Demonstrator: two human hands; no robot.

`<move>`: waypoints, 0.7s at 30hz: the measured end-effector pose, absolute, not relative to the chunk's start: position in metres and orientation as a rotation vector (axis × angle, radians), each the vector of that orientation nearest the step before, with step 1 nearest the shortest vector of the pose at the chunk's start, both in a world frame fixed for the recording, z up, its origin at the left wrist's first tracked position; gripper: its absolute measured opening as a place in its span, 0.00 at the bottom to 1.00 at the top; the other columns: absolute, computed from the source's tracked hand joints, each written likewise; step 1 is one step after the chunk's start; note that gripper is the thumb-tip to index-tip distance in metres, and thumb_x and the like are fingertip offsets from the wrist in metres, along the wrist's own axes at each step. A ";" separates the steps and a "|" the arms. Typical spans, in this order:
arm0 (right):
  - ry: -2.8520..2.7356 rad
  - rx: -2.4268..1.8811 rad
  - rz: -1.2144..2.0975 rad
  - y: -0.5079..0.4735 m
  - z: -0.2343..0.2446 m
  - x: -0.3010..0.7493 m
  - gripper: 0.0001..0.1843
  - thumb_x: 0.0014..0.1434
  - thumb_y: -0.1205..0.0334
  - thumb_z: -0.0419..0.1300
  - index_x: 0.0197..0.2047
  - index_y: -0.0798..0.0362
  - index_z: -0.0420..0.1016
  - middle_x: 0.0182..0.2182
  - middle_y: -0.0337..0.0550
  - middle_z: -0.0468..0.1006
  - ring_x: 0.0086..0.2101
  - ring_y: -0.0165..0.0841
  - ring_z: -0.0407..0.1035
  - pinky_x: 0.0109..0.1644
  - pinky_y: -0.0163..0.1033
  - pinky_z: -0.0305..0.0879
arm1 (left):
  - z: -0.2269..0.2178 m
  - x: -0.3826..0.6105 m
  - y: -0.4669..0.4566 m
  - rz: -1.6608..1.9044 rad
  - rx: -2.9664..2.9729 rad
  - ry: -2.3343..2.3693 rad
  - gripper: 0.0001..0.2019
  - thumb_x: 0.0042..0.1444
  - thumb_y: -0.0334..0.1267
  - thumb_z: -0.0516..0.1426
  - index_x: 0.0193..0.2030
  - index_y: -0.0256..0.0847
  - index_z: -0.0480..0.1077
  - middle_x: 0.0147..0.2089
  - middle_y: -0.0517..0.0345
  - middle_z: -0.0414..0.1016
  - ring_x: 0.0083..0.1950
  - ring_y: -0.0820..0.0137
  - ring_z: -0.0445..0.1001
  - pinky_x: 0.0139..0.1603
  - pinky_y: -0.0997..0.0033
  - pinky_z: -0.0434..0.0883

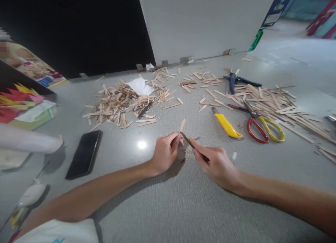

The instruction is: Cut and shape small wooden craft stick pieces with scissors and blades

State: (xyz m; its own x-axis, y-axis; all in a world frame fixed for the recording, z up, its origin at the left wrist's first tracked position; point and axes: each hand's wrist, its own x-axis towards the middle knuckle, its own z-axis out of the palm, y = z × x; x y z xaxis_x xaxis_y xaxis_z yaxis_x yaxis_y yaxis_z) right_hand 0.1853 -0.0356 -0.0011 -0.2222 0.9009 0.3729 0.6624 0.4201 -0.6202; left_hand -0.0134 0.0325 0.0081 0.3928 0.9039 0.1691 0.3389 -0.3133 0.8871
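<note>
My left hand (166,152) pinches a thin flat wooden strip (182,125), whose pale end sticks up past the fingertips. My right hand (215,163) grips a slim dark tool, perhaps a small knife or file (187,139). Its tip meets the strip at my left fingertips. The rest of the tool is hidden in my palm. Beyond my right hand lie a yellow box cutter (226,125) and scissors (265,126) with one red and one yellow handle.
A heap of wooden strips (115,103) with white paper (140,86) lies back left, more strips (273,99) back right near dark blue pliers (233,83). A phone (84,155) rests at left. Behind stands an upright white panel (204,22). Another person sits far left.
</note>
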 end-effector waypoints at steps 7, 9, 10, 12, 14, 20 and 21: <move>-1.774 -1.288 0.593 -0.032 0.002 0.182 0.26 0.73 0.59 0.54 0.63 0.64 0.84 0.19 0.33 0.63 0.19 0.26 0.47 0.20 0.32 0.50 | 0.015 -0.014 0.042 0.766 1.668 0.933 0.29 0.73 0.62 0.53 0.34 0.38 0.76 0.17 0.64 0.65 0.17 0.75 0.62 0.20 0.76 0.58; -1.736 -1.271 0.613 -0.032 0.004 0.181 0.26 0.73 0.59 0.54 0.63 0.63 0.84 0.19 0.32 0.62 0.19 0.26 0.45 0.20 0.32 0.49 | 0.015 -0.013 0.043 0.762 1.641 0.900 0.30 0.71 0.65 0.53 0.34 0.38 0.75 0.19 0.62 0.70 0.17 0.75 0.63 0.19 0.77 0.58; -1.724 -1.268 0.628 -0.033 0.005 0.181 0.26 0.72 0.60 0.54 0.63 0.63 0.84 0.19 0.32 0.62 0.19 0.27 0.45 0.20 0.32 0.48 | 0.014 -0.013 0.044 0.765 1.626 0.890 0.30 0.70 0.66 0.54 0.36 0.38 0.75 0.22 0.60 0.73 0.18 0.76 0.64 0.19 0.77 0.59; -1.709 -1.276 0.657 -0.033 0.007 0.181 0.26 0.71 0.61 0.54 0.63 0.63 0.84 0.19 0.31 0.61 0.19 0.27 0.45 0.19 0.32 0.48 | 0.012 -0.012 0.043 0.779 1.567 0.880 0.28 0.69 0.66 0.56 0.41 0.39 0.73 0.28 0.56 0.79 0.18 0.76 0.65 0.18 0.77 0.60; -1.700 -1.290 0.648 -0.033 0.008 0.181 0.26 0.70 0.61 0.55 0.62 0.64 0.85 0.19 0.31 0.61 0.19 0.27 0.46 0.20 0.32 0.48 | 0.011 -0.012 0.043 0.798 1.484 0.883 0.27 0.67 0.66 0.59 0.47 0.40 0.69 0.34 0.53 0.84 0.18 0.77 0.66 0.18 0.77 0.62; -1.689 -1.338 0.641 -0.033 0.008 0.182 0.26 0.70 0.61 0.55 0.61 0.67 0.85 0.18 0.29 0.59 0.18 0.26 0.46 0.20 0.33 0.48 | 0.010 -0.011 0.044 0.879 1.381 0.971 0.24 0.65 0.61 0.62 0.47 0.42 0.64 0.36 0.51 0.86 0.18 0.77 0.68 0.19 0.77 0.63; -1.680 -1.353 0.672 -0.033 0.008 0.182 0.26 0.70 0.60 0.55 0.61 0.67 0.84 0.18 0.28 0.59 0.18 0.26 0.46 0.20 0.33 0.48 | 0.010 -0.011 0.044 0.881 1.383 0.974 0.23 0.65 0.61 0.62 0.47 0.42 0.65 0.37 0.50 0.86 0.18 0.77 0.68 0.19 0.77 0.63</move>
